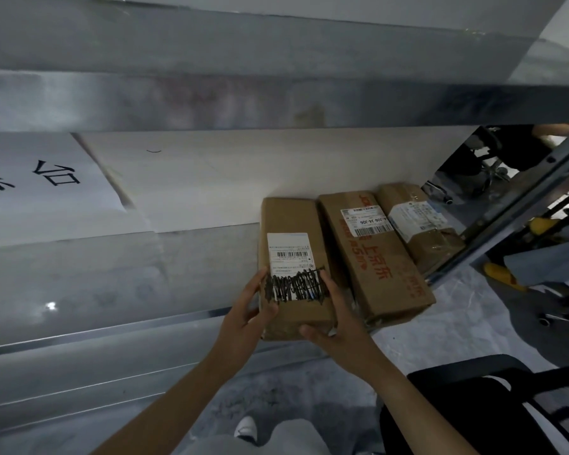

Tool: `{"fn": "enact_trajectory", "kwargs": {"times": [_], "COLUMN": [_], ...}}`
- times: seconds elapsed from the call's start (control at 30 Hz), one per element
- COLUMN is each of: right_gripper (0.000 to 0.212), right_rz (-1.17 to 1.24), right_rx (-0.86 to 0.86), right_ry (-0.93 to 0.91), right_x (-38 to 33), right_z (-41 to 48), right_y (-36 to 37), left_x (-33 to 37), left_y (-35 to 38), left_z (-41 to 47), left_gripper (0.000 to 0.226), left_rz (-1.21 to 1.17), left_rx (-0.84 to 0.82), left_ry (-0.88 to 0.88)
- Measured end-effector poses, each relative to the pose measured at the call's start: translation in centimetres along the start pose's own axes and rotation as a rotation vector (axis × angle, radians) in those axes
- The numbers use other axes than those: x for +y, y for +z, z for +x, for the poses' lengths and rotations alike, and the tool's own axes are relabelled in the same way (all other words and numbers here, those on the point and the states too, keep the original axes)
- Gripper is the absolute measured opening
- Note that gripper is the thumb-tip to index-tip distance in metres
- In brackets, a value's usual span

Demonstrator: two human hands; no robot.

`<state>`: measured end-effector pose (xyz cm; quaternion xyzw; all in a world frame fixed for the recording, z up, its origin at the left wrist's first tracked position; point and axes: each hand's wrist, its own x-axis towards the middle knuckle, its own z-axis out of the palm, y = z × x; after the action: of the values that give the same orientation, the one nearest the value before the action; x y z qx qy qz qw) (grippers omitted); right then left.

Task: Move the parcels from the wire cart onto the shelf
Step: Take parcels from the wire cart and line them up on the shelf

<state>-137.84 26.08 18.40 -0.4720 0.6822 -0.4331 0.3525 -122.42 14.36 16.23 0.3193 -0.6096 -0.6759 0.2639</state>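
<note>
Brown cardboard parcel (289, 218) with scribbled label held at grey metal shelf (194, 257)
Left hand (248, 310) and right hand (337, 326), arms outstretched, curl round its near end

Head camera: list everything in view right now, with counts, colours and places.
held parcel: one, brown cardboard, scribbled-over white label, leftmost in the row on the shelf
middle parcel: one, brown with red print, beside it
right parcel: one, brown, taped, at the shelf's right end
shelf: one, grey metal, across the view
paper sheet: one, white, behind the parcels
sign: one, white with black characters, left
black frame: one, lower right, possibly the wire cart
yellow items: two, beyond the shelf's right end
shoe: one, white, bottom centre
left hand: grips the held parcel's left side
right hand: grips its near right corner
</note>
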Motion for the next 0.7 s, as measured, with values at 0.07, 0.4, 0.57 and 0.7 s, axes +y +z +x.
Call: {"fn": "enact_trajectory", "kwargs": {"times": [0.07, 0.4, 0.57, 0.7], "right_gripper": [0.093, 0.088, 0.082, 0.072], "right_rz": [-0.002, -0.115, -0.408, -0.575], "right_rx": [-0.009, -0.036, -0.034, 0.135], "right_ry": [0.003, -0.052, -0.115, -0.230], "right_x": [0.3, 1.3, 2.2, 3.3], "right_z": [0.2, -0.2, -0.4, -0.5], "right_y": [-0.6, -3.3, -3.4, -3.2], "left_x": [0.1, -0.4, -0.7, -1.0], "left_y": [0.5, 4.5, 5.3, 5.4], "left_z": [0.0, -0.3, -0.7, -0.8], "left_gripper": [0.056, 0.052, 0.076, 0.108], "left_rz": [-0.004, 0.023, 0.121, 0.259], "left_rx": [0.011, 0.081, -0.049, -0.081], "left_ry": [0.007, -0.029, -0.030, 0.043]}}
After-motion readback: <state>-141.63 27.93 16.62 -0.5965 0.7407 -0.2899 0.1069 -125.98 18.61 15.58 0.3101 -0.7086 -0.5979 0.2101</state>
